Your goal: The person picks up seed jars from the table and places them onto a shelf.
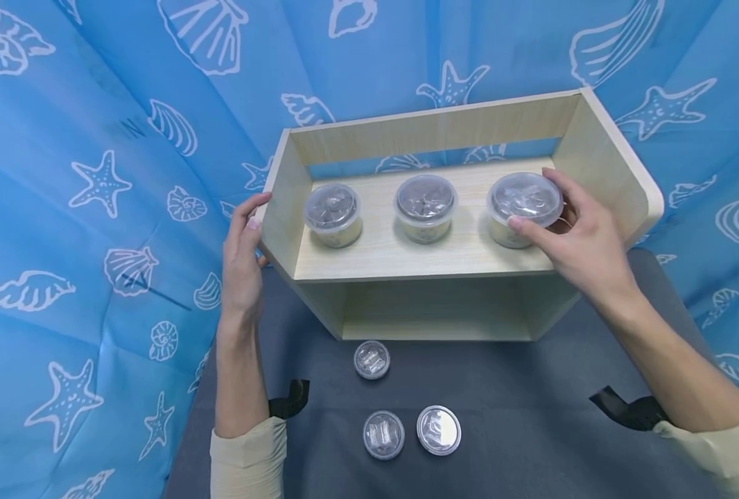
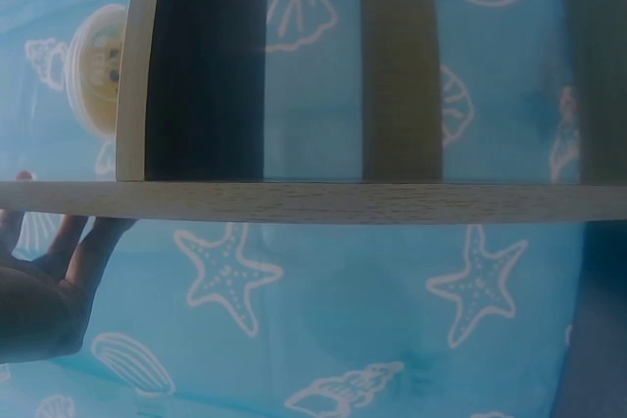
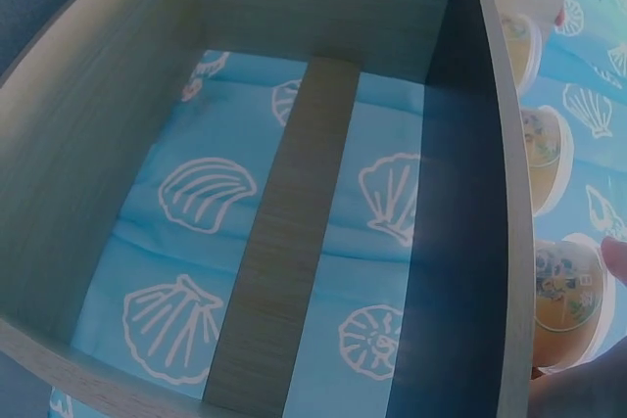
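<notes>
Nearest, two small round clear-topped containers (image 1: 383, 434) lie side by side on the dark worktop (image 1: 519, 423); a third container (image 1: 371, 360) lies just beyond, near the wooden shelf unit (image 1: 376, 265). The left hand (image 1: 245, 246) grips the unit's left side panel. The right hand (image 1: 588, 235) holds the right lidded cup (image 1: 522, 196) between thumb and fingers, on the upper board. Leftward, apart, stand the middle cup (image 1: 425, 201) and left cup (image 1: 334, 211). Behind hangs a blue shell-patterned curtain (image 1: 138, 125).

A blue curtain (image 1: 129, 215) (white seashells (image 1: 131, 270), starfish (image 1: 100, 184)) hangs behind a grey, perhaps cloth-covered table (image 1: 513, 395)
</notes>
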The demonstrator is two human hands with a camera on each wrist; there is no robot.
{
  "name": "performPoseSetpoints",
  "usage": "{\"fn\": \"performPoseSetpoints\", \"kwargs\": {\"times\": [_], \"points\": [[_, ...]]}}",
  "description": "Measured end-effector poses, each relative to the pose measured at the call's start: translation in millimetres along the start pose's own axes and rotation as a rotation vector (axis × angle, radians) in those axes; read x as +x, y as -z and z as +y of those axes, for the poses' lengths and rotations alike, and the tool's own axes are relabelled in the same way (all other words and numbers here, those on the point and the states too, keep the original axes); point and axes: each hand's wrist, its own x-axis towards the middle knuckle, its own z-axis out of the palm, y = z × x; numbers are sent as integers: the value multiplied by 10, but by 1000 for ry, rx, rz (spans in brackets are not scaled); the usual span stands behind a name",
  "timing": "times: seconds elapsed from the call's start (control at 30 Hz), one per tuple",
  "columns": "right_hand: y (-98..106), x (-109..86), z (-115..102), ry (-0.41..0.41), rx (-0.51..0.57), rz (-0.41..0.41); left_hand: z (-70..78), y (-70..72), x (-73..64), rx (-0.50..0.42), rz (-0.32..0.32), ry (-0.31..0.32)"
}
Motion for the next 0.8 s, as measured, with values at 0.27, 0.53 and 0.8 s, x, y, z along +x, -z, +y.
{"fn": "performPoseSetpoints", "kwargs": {"times": [0.27, 0.53, 0.8], "points": [[-17, 28, 30, -24, -3, 4, 5, -6, -16, -7, -2, 1], [-10, 30, 51, -19, -110, 4, -11, -24, -11, -4, -10, -1], [-23, 39, 25, 1, -115, -4, 5, 8, -31, 10, -12, 7]]}}
